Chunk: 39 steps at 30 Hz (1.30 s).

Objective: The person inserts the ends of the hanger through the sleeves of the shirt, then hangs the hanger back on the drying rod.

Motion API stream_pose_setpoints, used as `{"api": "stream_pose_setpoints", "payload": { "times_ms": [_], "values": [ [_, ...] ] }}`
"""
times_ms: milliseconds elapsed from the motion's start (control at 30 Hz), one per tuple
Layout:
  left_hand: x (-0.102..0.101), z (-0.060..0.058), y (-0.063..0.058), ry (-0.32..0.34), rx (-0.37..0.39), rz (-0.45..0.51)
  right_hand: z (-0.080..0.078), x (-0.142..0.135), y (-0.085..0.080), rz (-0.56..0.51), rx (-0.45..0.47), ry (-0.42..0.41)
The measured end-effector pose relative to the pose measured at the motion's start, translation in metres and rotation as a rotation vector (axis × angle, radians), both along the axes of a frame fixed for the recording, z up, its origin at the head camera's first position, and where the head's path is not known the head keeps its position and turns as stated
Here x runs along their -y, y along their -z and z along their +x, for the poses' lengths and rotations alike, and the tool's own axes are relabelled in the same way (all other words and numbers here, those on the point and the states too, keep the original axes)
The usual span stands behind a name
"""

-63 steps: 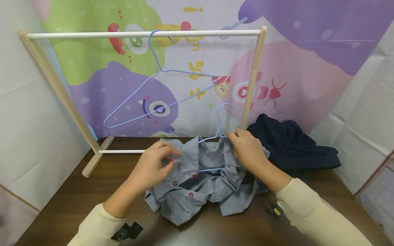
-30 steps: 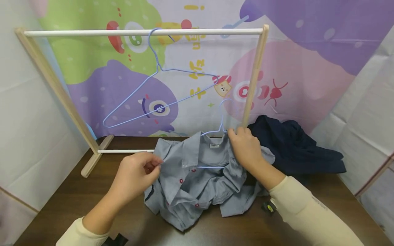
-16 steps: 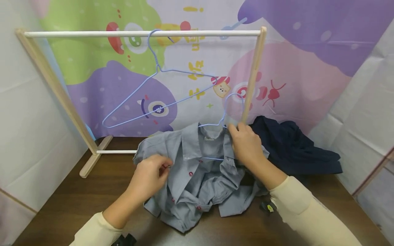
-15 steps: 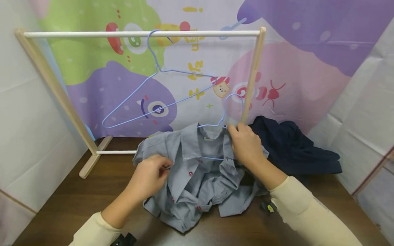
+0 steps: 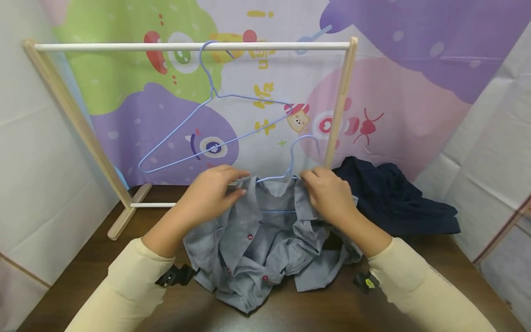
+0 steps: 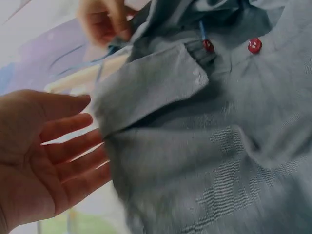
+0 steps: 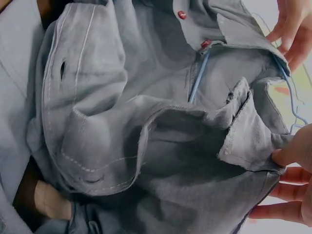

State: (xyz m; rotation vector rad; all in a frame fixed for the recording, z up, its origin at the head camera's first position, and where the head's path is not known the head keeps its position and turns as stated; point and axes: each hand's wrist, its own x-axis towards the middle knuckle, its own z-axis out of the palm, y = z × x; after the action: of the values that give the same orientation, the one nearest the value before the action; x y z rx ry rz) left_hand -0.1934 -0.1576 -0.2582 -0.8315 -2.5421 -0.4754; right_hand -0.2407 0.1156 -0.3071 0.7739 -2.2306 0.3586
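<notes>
On the left, the rack point(image 5: 124, 47) stands along the table's far edge, one wooden foot near the far left corner. A bare hanger point(image 5: 213, 92) hooks over its top bar, tilted, the lower wire sloping down to the left.

Here's the left hand point(image 5: 209, 191), out of a cream sleeve point(image 5: 132, 272) with a black device strapped below: fingers extended and loose, thumb apart, fingertips right at the collar's left side. Whether they touch the cloth or sit just beside it, I can't tell.

Centre stage, the grey shirt point(image 5: 255, 249), crumpled on the middle of the table point(image 5: 303, 309), collar towards the far edge, lower folds bunched towards the near edge. It's open at the front, red buttons showing down one side. Inside it sits a second hanger point(image 5: 292, 157), hook standing up clear of the collar, lower wire visible across the open neck.

Over to the right hand point(image 5: 329, 191): gripping, thumb on the collar's right side, fingers behind, the shirt pinched between. A loose shirt sleeve lies on the table in front of that wrist.

And far right, dark cloth point(image 5: 394, 198) heaped at the table's far right corner, just beyond the right hand.
</notes>
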Motion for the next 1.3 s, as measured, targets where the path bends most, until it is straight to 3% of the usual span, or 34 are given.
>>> {"api": "stream_pose_setpoints", "payload": {
  "times_ms": [67, 167, 467, 733, 933, 1033, 1167, 1300],
  "values": [
    [-0.006, -0.006, -0.002, 0.005, 0.081, -0.041, 0.002, 0.002, -0.002, 0.014, -0.002, -0.016],
    [-0.011, -0.013, 0.0, 0.012, 0.114, -0.053, 0.003, 0.003, -0.003, 0.017, -0.004, -0.042],
    [0.002, -0.014, 0.009, -0.038, 0.003, 0.068, 0.002, -0.008, -0.004, -0.003, 0.043, -0.086],
    [0.003, -0.014, 0.014, -0.073, -0.064, 0.137, -0.001, -0.013, -0.004, -0.029, 0.107, -0.065],
    [0.002, -0.013, 0.015, -0.156, -0.062, 0.025, 0.0, -0.011, 0.0, 0.0, 0.042, -0.092],
    [0.004, -0.012, 0.014, -0.132, -0.058, -0.042, 0.0, -0.01, 0.001, 0.007, 0.016, -0.113],
    [0.014, -0.006, 0.01, -0.083, 0.006, -0.091, 0.0, -0.01, 0.002, 0.006, 0.005, -0.114],
    [0.022, -0.002, 0.007, -0.109, 0.055, -0.157, 0.001, -0.011, 0.002, -0.005, -0.008, -0.101]
  ]
}}
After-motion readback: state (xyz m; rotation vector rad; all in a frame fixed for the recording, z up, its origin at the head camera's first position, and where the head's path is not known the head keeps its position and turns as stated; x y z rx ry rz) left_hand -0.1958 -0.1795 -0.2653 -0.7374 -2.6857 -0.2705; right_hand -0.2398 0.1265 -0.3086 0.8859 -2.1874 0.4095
